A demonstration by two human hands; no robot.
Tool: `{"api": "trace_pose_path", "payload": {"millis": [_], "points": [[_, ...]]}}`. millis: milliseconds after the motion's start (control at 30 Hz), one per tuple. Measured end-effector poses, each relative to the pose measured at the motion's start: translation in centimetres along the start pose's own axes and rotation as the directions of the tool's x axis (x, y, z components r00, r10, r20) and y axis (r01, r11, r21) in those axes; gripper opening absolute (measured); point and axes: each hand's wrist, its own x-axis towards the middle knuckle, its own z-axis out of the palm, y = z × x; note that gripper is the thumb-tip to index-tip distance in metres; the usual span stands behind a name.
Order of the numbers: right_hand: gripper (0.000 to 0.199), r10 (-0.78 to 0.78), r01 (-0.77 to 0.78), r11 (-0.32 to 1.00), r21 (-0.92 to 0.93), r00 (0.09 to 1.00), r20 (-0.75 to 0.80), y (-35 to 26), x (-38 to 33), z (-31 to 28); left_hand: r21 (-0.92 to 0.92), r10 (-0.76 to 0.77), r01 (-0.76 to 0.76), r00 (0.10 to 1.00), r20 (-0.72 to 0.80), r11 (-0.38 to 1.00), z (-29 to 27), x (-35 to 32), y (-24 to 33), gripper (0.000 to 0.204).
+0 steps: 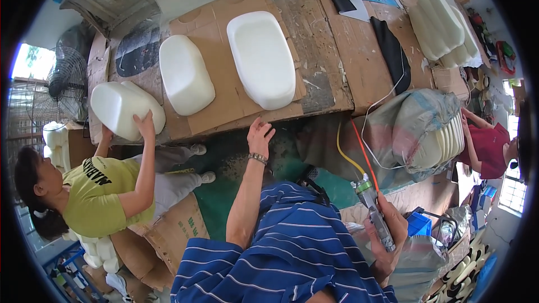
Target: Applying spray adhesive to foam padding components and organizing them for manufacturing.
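Note:
My left hand (pixel 260 137) hovers just off the table's front edge, its fingers apart and loosely bent, with nothing in them. Nearest to it is a white, shallow tub-shaped moulded piece (pixel 263 59) lying on flat cardboard. Out to my right, away from the table, my right hand (pixel 388 230) is wrapped round a silver tube-shaped hand tool (pixel 375 213) with a green collar. An orange hose (pixel 365 148) and a yellow hose (pixel 343 151) run near the tool's green end. A second white moulded piece (pixel 186 76) rests further left.
On the left, a co-worker in a yellow-green shirt (pixel 106 185) holds white moulded pieces (pixel 126 109). A person in red (pixel 488 146) stands at far right beside stacked white pieces (pixel 443 143) in a large bag (pixel 410 118). Black material (pixel 390 50) lies on the table (pixel 359 56).

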Motion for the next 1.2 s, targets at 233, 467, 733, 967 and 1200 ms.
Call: {"api": "trace_pose_path", "payload": {"millis": [233,467,733,967,1200], "points": [[0.063,-0.043,0.046,0.998,-0.043,0.998,0.054,1.3,-0.5,-2.1,-0.085,0.044,-0.045,0.999,-0.007,0.995,2.4,1.1,0.4,0.053],[0.063,-0.091,0.098,0.995,-0.034,0.982,0.167,3.8,-0.8,-5.4,-0.179,0.047,-0.053,0.998,-0.037,0.982,3.2,1.6,0.1,0.051],[0.06,-0.124,0.123,0.991,-0.055,0.992,-0.011,3.1,1.6,-5.6,-0.186,0.086,-0.096,0.994,-0.06,0.978,4.4,2.6,-0.3,0.044],[0.052,-0.127,0.126,0.991,0.039,0.992,0.024,1.1,3.8,-4.1,-0.302,0.082,-0.069,0.996,0.03,0.951,4.3,4.4,-0.7,0.038],[0.056,-0.123,0.129,0.991,-0.03,0.98,0.154,-2.9,8.0,-1.0,-0.309,0.055,-0.041,0.998,0.036,0.95,4.5,4.5,0.1,0.041]]}}
